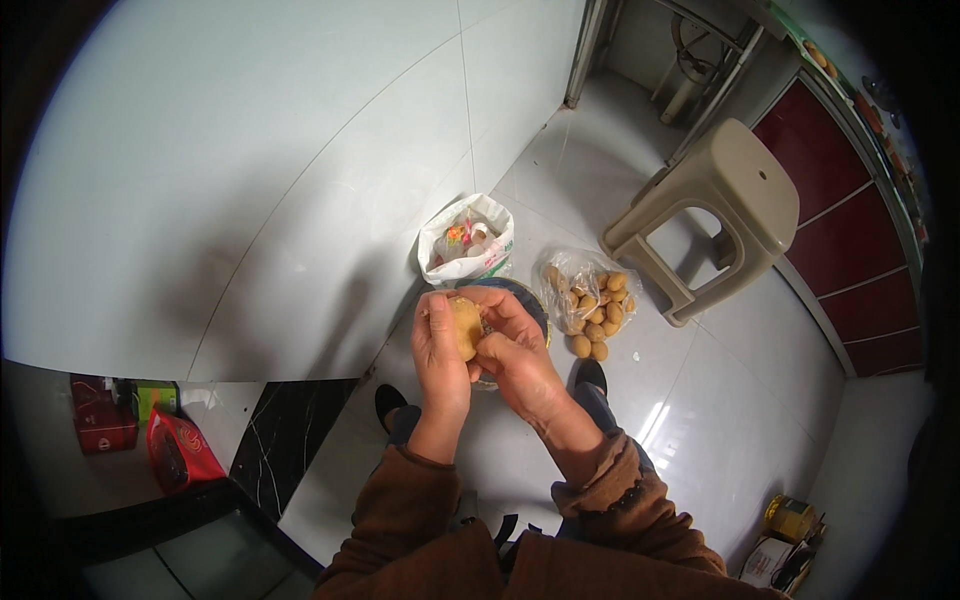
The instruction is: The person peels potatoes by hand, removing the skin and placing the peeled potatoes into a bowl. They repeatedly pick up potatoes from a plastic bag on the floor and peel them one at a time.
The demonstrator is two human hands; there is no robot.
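A yellowish potato (466,328) is held up in front of me, partly covered by fingers. My left hand (440,349) grips it, with the thumb along its side. My right hand (517,349) touches its right side with bent fingers; whether those fingers hold anything small cannot be seen. Below both hands stands a dark round container (536,304), mostly hidden by them. To its right, a clear plastic bag (559,259) lies on the floor with several potatoes (595,311) in and beside it. Behind the container is an open white plastic bag (480,268) holding wrappers and other waste.
A beige plastic stool (757,184) stands to the right, near dark red cabinet doors (847,195). A white tiled wall (247,165) rises at the left. Red packages (184,450) lie at lower left, and a yellow-labelled container (789,517) stands at lower right.
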